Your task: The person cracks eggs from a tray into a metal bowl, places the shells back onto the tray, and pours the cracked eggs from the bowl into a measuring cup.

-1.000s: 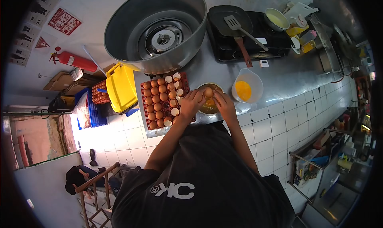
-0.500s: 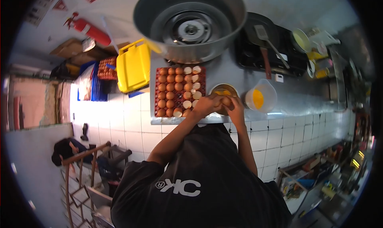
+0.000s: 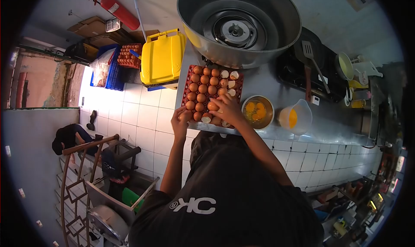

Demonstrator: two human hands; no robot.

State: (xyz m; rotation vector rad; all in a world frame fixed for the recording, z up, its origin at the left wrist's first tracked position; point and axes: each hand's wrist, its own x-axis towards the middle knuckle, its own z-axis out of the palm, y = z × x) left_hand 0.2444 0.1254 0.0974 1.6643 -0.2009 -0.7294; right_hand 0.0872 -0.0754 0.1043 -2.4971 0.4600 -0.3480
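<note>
A red tray (image 3: 185, 91) of brown eggs and some broken shells lies on the steel counter. At its near left corner my left hand (image 3: 179, 122) is closed around a brown egg (image 3: 186, 115). My right hand (image 3: 228, 109) reaches over the tray's right part, its fingers curled on another brown egg (image 3: 212, 106) and partly covering shells. Just right of the tray stands a round metal bowl (image 3: 270, 111) with several yolks in it. A translucent jug (image 3: 304, 116) holding yellow egg is farther right.
A large metal drum (image 3: 242, 57) stands behind the tray. Farther right are a black stove (image 3: 287, 70) and a spatula (image 3: 317, 68). On the left are a yellow bin (image 3: 162, 59) and a blue crate (image 3: 113, 74). Another person (image 3: 67, 137) is at the far left.
My hands have moved apart and left from above the bowl to the egg tray. The bowl now shows more yolks. The view has shifted, moving the counter rightward in the picture.
</note>
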